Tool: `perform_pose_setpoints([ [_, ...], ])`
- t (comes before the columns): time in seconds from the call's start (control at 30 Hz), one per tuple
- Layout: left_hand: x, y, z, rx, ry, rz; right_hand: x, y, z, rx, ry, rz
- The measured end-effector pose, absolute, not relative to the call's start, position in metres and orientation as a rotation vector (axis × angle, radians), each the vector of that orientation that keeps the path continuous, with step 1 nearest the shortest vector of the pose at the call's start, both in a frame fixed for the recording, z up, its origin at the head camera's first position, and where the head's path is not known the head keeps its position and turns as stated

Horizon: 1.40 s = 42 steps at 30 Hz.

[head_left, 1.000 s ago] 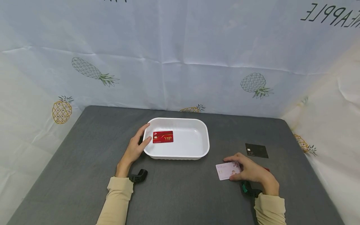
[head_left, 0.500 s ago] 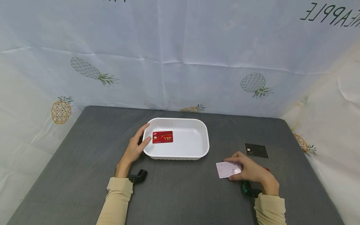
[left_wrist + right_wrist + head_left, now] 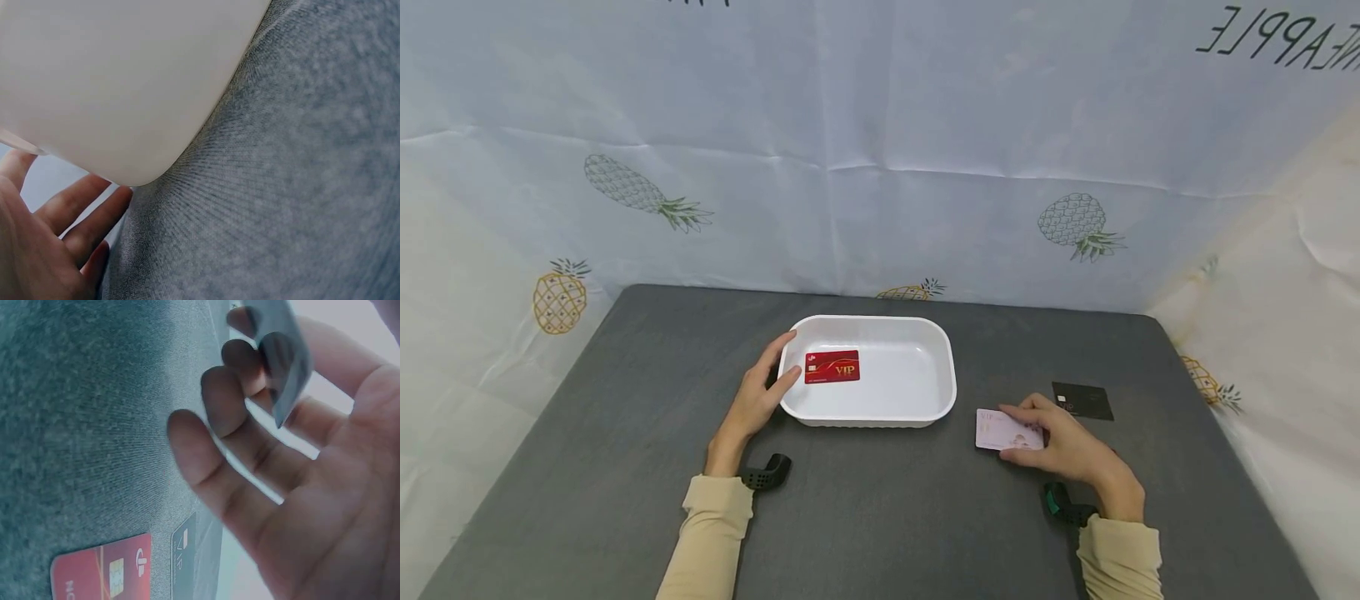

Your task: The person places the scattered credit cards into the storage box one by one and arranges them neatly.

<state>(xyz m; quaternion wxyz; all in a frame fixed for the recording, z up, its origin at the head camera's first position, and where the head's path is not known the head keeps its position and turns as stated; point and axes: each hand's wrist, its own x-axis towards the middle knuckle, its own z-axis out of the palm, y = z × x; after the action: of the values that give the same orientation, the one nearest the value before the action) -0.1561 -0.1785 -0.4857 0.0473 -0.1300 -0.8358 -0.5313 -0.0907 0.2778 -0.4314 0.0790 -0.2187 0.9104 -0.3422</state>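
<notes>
My left hand [image 3: 752,404] holds the left end of a white rectangular tray [image 3: 917,400]; its thumb lies over the rim. In the left wrist view several fingers [image 3: 94,222] reach the outer wall of the tray [image 3: 119,94]. A red VIP card [image 3: 832,367] lies flat inside, toward the left. To the right of the tray, my right hand [image 3: 1063,442] pinches a pink VIP card [image 3: 1006,429] between thumb and fingers. From the right wrist, that card's underside [image 3: 284,356] looks dark and is raised off the table.
A black VIP card [image 3: 1086,402] lies on the grey table [image 3: 880,517] just beyond my right hand. Another red card [image 3: 103,569] rests under that hand, hidden from the head view. A pineapple-print curtain [image 3: 880,225] hangs behind the table.
The pink card has tilted and shifted slightly away from me in my right hand. My left hand and the tray are practically still.
</notes>
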Motion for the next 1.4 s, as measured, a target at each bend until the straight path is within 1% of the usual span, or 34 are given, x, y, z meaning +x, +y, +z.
perform_pose_setpoints([
  [0.37,-0.155,-0.178,-0.486,-0.382,-2.548,-1.627,-0.09,0.276,-0.431,-0.627,2.884,-0.919],
  [0.67,-0.155,-0.178,-0.485,-0.379,-2.55,-1.633,-0.094,0.272,-0.421,-0.641,2.917,-0.904],
  [1.13,-0.157,-0.177,-0.485,-0.37,-2.557,-1.635,-0.119,0.255,-0.394,-0.637,2.905,-0.831],
  [1.4,-0.157,-0.177,-0.486,-0.378,-2.547,-1.64,-0.136,0.236,-0.382,-0.721,2.911,-0.824],
])
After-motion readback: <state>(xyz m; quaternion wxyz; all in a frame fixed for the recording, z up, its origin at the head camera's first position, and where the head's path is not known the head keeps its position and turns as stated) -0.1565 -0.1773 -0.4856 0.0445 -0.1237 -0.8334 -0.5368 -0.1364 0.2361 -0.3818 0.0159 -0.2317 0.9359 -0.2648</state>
